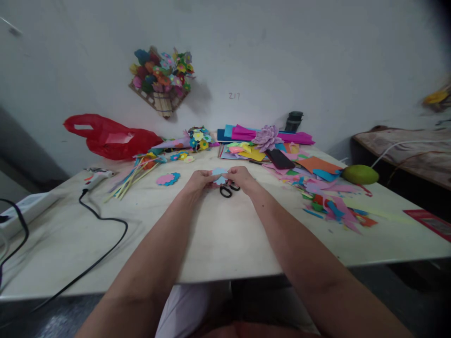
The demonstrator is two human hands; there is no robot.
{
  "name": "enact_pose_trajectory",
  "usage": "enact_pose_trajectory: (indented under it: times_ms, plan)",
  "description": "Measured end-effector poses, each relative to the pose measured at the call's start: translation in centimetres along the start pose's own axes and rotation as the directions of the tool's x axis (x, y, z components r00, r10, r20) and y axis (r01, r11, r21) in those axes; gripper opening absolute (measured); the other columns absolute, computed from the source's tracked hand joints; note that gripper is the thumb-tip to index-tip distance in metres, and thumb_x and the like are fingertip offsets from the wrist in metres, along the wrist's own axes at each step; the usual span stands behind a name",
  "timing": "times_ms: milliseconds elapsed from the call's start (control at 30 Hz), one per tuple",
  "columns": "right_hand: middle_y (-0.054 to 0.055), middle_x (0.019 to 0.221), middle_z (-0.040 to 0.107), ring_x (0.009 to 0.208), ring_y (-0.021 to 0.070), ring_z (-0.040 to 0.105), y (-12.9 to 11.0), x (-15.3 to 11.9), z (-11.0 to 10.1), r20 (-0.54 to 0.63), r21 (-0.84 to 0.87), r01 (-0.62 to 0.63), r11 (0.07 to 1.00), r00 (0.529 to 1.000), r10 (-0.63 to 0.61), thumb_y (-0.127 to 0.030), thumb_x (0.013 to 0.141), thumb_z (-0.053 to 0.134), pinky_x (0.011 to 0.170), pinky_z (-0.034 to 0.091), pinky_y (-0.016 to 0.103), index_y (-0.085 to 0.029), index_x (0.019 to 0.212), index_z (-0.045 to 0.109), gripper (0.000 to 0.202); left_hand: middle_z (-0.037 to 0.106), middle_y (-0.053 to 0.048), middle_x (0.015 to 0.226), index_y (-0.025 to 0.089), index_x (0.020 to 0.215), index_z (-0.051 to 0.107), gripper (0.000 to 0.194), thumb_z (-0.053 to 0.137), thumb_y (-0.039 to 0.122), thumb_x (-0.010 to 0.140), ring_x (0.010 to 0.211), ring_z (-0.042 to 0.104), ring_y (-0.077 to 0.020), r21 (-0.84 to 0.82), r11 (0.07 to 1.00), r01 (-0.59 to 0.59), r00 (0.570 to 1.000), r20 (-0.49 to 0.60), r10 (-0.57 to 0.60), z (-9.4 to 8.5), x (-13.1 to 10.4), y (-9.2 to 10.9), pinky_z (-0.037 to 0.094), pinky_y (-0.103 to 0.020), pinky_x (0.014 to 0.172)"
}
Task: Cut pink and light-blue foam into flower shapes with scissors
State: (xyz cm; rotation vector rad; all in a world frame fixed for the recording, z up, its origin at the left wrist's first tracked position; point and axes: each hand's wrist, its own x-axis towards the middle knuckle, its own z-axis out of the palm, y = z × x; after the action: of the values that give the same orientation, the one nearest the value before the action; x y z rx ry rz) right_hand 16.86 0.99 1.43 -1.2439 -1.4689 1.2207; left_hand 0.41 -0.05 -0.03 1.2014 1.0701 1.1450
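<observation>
at the frame's centre, the blue piece (220, 175) is pinched between the fingertips of the left hand (200, 180) and of the right hand (241, 177); its edges (thin, seemingly) are best gripped lightly, kept flat and clear of the scissors (230, 188) just below. both forearms (158, 234) are stretched forward, angled inward from the lower corners.

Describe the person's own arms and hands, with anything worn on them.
The left forearm and right forearm are bare, with no sleeves in view, each narrowing toward the wrist. No watch or bracelet shows. The left hand and right hand are ungloved; they appear too small and blurred to rule out rings.
</observation>
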Motion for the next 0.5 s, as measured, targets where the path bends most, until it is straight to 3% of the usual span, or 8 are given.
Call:
enact_pose_trajectory:
  times_ms: [267, 500]
  plan:
    - [-0.002, 0.044, 0.054, 0.038, 0.0051, 0.044, -0.05, 0.0, 0.11, -0.011, -0.008, 0.004, 1.0, 1.0, -0.005, -0.007, 0.076, 0.066, 0.038, 0.03, 0.016, -0.013, 0.058, 0.055, 0.022, 0.062, -0.005, 0.057, 0.014, 0.056, 0.06, 0.042, 0.09, 0.04, 0.042, 0.053, 0.06, -0.0137, -0.01, 1.0, -0.002, 1.0, 0.008, 0.002, -0.18, 0.1, -0.29, 0.052, -0.028, 0.058]
    - [-0.004, 0.041, 0.052, 0.039, 0.006, 0.043, 0.02, -0.03, 0.13, -0.014, -0.071, 0.047, 0.996, 0.999, -0.048, -0.012, 0.072, 0.07, 0.04, 0.031, 0.017, -0.014, 0.056, 0.056, 0.021, 0.066, -0.006, 0.065, 0.012, 0.068, 0.064, 0.04, 0.088, 0.037, 0.048, 0.058, 0.064, -0.015, -0.009, 1.0, -0.006, 0.999, 0.053, 0.007, -0.09, -0.05, -0.3, 0.054, -0.029, 0.063]
